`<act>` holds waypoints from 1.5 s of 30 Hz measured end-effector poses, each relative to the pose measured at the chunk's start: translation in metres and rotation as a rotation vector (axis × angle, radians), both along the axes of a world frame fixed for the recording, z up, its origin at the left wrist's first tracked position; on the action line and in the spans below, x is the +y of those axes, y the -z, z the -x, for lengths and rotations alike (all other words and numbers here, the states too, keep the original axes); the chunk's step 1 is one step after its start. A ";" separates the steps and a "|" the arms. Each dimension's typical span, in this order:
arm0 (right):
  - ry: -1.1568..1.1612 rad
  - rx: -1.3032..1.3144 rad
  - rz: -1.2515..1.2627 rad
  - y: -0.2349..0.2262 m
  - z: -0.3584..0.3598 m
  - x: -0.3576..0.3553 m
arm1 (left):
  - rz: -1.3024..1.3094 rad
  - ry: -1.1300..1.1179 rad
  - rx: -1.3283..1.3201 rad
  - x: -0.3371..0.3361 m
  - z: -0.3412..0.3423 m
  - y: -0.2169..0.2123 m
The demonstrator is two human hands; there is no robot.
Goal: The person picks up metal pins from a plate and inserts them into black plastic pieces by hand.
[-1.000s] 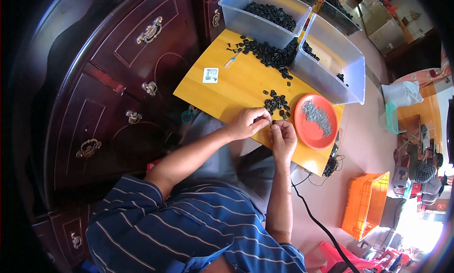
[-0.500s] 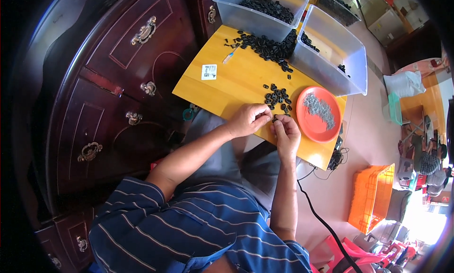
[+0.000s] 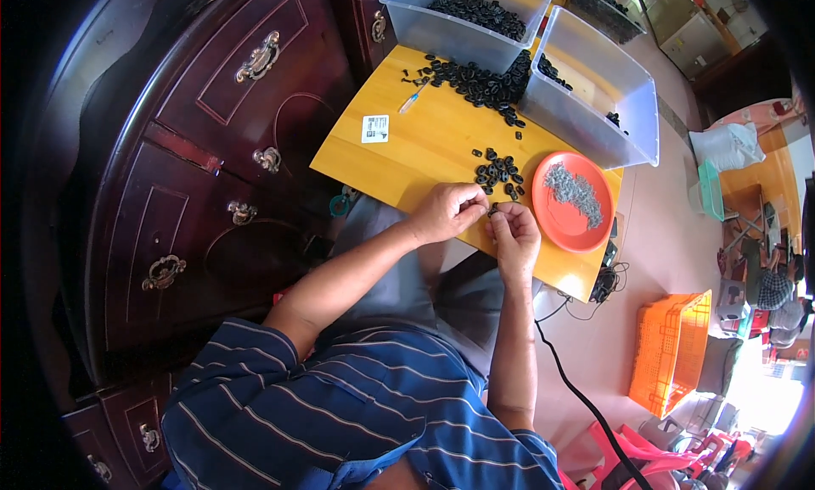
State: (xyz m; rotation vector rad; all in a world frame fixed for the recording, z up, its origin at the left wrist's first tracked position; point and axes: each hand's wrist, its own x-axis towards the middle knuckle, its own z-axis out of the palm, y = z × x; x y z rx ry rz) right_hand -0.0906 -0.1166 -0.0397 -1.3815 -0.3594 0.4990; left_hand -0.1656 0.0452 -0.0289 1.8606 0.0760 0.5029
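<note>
My left hand (image 3: 448, 212) and my right hand (image 3: 515, 237) meet over the near edge of the yellow table, fingertips almost touching. A small black plastic part (image 3: 492, 210) is pinched between the thumb and fingers of my right hand. The left thumb and forefinger are pressed together beside it; whatever they grip is too small to make out. Just beyond my fingertips lies a small group of black oval parts (image 3: 499, 169). To the right of them, an orange-red plate (image 3: 553, 227) holds a heap of small silvery metal pieces (image 3: 573, 193).
A larger pile of black parts (image 3: 484, 84) spreads in front of two translucent bins (image 3: 407, 23) (image 3: 586, 125). On the table's left lie a white printed label (image 3: 375, 128) and a thin blue-and-white tool (image 3: 411, 101). A dark wooden cabinet (image 3: 204, 168) stands left; an orange crate (image 3: 666, 354) sits on the floor.
</note>
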 end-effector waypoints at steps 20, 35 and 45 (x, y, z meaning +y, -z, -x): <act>0.007 -0.020 0.000 0.003 -0.002 0.003 | -0.161 -0.041 -0.021 -0.001 -0.003 0.000; 0.086 0.018 -0.140 0.002 -0.002 -0.005 | -0.333 -0.068 0.085 0.014 -0.011 -0.008; 0.077 0.045 -0.179 0.003 -0.003 -0.006 | -0.666 -0.097 0.096 0.010 -0.027 -0.004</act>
